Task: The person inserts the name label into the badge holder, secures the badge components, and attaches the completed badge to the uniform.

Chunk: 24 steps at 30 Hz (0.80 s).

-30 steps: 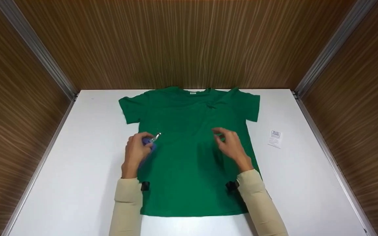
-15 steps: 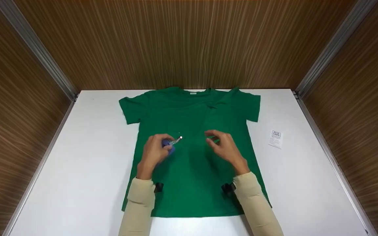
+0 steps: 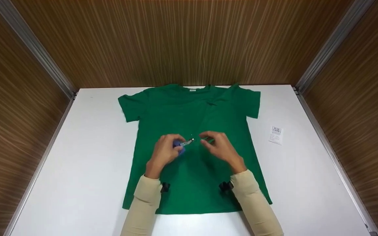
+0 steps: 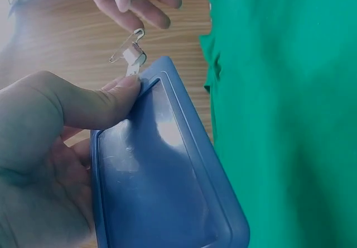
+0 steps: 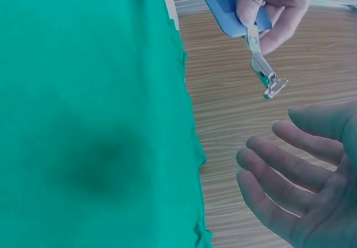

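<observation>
My left hand (image 3: 166,150) pinches a blue badge holder (image 4: 162,170) by its corner, thumb on the front, above the shirt. From that corner a metal clip (image 5: 261,63) with a safety pin (image 4: 127,46) sticks out towards my right hand (image 3: 221,146). In the left wrist view the pin looks unfastened, its thin wire apart from the body. The right hand holds nothing; its fingers are loosely bent, a short gap from the pin. Beneath both hands a green T-shirt (image 3: 189,183) lies spread out, collar at the far side, with small creases near the right chest.
A small white printed card (image 3: 276,135) lies on the white table (image 3: 307,183), right of the shirt. Wood-patterned panels (image 3: 189,42) with metal corner rails enclose the table at the back and both sides.
My left hand has carried the badge holder rightward from the shirt's left side to its middle. The right hand has shifted slightly left, so the two hands are now close together.
</observation>
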Available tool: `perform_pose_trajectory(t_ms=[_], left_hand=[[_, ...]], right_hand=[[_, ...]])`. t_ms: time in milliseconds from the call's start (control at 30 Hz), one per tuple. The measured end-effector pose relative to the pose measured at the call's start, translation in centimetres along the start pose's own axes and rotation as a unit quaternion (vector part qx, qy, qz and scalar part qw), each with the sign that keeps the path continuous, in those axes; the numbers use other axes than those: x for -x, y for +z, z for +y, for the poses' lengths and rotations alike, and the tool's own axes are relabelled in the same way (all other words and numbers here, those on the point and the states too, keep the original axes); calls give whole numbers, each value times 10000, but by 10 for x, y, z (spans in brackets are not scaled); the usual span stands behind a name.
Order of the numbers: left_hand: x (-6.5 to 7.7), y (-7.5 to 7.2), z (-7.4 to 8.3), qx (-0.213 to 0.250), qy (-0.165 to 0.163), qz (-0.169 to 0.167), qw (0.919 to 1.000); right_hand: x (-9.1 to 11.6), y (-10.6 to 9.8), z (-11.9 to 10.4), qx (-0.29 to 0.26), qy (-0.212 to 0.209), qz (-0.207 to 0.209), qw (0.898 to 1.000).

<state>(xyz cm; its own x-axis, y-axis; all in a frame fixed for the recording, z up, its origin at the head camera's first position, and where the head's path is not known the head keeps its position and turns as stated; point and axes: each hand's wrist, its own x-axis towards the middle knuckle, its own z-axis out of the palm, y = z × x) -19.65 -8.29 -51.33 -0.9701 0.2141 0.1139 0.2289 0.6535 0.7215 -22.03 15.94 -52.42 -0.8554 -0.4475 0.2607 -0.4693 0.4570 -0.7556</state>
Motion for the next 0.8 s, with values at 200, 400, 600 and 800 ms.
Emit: perform_pose_trajectory(t_ms=[200,400,600,800], left_hand=[[-1,2,1,11,195,-84,9998],[-2,2,3,-22,246,-100,9996],[-1,3,5,25,223,-123,9997],[0,4,7,140,224,-166,9995]], right_hand=[[-3,2,1,30,-136,-181,9997],[-3,4,1,-29,-93,-374,9993],[-2,5,1,-185,-56,-451,9988],[-3,5,0,-172,-39,-360,9992]])
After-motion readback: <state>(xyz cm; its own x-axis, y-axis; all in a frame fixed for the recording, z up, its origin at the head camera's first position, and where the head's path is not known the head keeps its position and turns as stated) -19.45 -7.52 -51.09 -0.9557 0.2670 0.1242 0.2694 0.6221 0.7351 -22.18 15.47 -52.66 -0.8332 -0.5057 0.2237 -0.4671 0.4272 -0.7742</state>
